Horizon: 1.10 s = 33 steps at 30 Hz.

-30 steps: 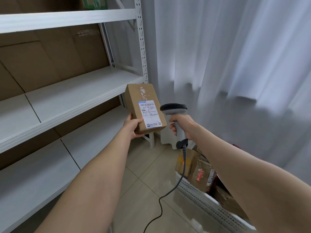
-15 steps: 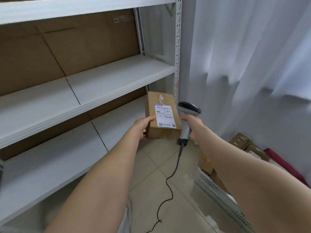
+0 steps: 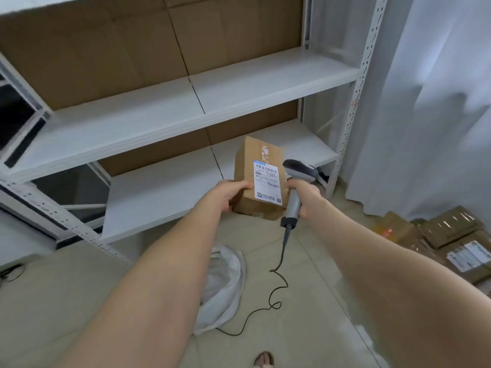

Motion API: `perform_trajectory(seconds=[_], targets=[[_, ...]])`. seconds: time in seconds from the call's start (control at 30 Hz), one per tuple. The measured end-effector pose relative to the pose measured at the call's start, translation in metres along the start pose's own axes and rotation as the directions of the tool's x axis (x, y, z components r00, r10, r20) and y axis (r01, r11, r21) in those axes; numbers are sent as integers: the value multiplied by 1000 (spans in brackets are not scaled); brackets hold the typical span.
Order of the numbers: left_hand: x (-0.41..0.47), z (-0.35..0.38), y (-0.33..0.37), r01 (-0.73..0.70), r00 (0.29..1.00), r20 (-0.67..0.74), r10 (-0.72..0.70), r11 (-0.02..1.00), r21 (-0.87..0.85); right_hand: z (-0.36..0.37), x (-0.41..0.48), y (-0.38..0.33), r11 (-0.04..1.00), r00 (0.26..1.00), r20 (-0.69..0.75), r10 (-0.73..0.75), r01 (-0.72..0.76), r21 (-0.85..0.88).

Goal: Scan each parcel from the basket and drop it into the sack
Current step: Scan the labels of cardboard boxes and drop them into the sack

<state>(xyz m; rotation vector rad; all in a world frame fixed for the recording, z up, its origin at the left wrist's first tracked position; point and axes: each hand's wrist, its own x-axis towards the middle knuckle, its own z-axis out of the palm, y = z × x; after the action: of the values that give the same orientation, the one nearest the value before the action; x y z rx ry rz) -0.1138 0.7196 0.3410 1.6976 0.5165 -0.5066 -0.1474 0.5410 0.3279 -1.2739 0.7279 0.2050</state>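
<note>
My left hand [image 3: 228, 193] grips a brown cardboard parcel [image 3: 259, 155] by its lower left edge, white shipping label facing me. Right beside it, my right hand [image 3: 305, 196] holds a grey barcode scanner [image 3: 295, 197] by the handle, its dark head level with the label's right edge. The scanner's black cable [image 3: 276, 288] trails down across the floor. A white sack [image 3: 225, 282] lies crumpled on the tiles below my left forearm. More brown parcels [image 3: 451, 243] are piled at the right edge; the basket itself cannot be made out.
A white metal shelving unit [image 3: 212, 102] with brown cardboard backing fills the view ahead, its upright post [image 3: 353, 107] at the right. A grey curtain [image 3: 425, 102] hangs on the right. My sandalled foot [image 3: 264, 359] shows at the bottom on the tiled floor.
My view has turned left and downward, bringing the sack on the floor into sight. Both hands have dropped lower with the parcel and scanner still held side by side.
</note>
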Motion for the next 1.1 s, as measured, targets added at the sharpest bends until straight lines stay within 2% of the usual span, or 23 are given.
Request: perform_trajectory(seconds=[0.3,0.63,0.83,0.97,1.1], targets=[[-2,-91,-54,106,993,-49,-107,994,-23,83,0,70,988,991,89,95,-83,-127],[90,-209,-134,166,985,-52,-164,986,18,217,47,168,972,981,23,194,-189,-136],[191,-248,-241,258,958,-132,-254,966,14,269,109,255,962,968,30,249,-244,-118],[252,-247,-322,324,933,-168,-318,946,8,281,164,321,932,940,4,341,-338,-133],[315,-236,-400,319,931,-188,-313,948,0,288,233,396,928,939,-7,343,-340,-152]])
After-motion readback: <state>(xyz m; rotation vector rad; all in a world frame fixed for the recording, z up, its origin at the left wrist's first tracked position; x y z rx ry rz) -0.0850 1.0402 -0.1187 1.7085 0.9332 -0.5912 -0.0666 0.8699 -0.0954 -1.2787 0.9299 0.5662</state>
